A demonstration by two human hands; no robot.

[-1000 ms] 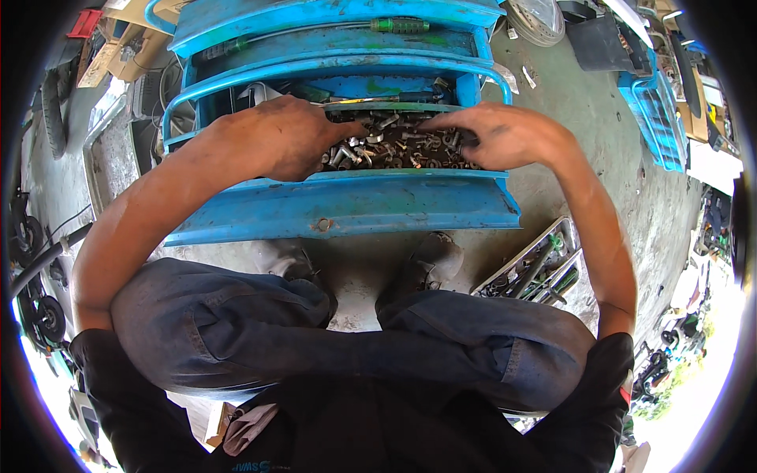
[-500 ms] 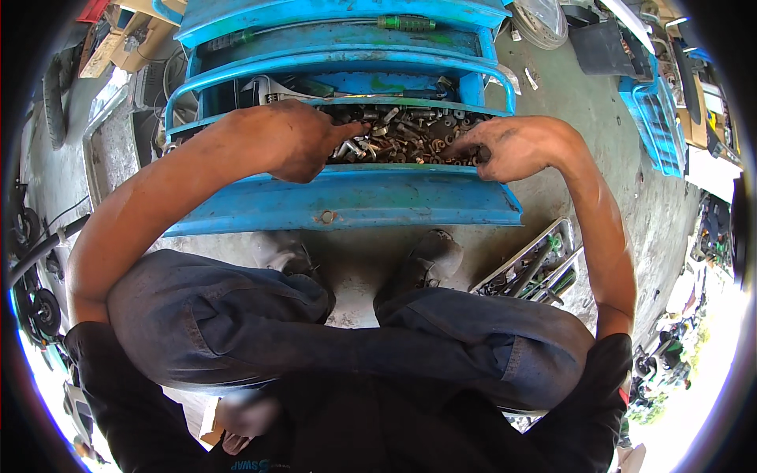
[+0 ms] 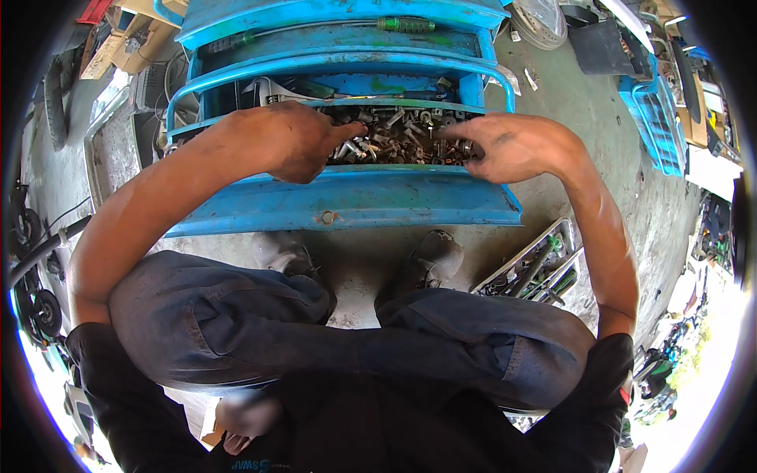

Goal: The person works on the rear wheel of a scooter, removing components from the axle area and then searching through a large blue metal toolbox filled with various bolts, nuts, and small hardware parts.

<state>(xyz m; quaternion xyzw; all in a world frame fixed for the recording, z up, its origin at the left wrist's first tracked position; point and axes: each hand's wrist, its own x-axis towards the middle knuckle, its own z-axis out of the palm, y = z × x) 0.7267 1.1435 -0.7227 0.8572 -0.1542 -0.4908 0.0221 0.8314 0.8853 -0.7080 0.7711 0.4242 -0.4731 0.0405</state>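
Loose nuts and bolts (image 3: 410, 143) fill a long tray of the blue metal toolbox (image 3: 339, 197) in front of me. My left hand (image 3: 303, 143) reaches over the tray's left part, its index finger stretched onto the hardware and the other fingers curled in. At the tray's right end is my right hand (image 3: 509, 147), slightly smeared by motion. Its index finger points left over the bolts, with the thumb lower and apart. No held piece shows in either hand. Both hands cover some of the hardware beneath them.
An adjustable wrench (image 3: 272, 91) lies in the compartment behind the tray. Farther back is a green-handled screwdriver (image 3: 404, 24). A metal tray of tools (image 3: 536, 264) stands on the floor to the right, and a blue crate (image 3: 650, 118) is at the far right.
My right hand has shifted slightly, its index finger moving up and left over the bolts. Some pieces around the tray's middle lie differently. My left hand has barely moved.
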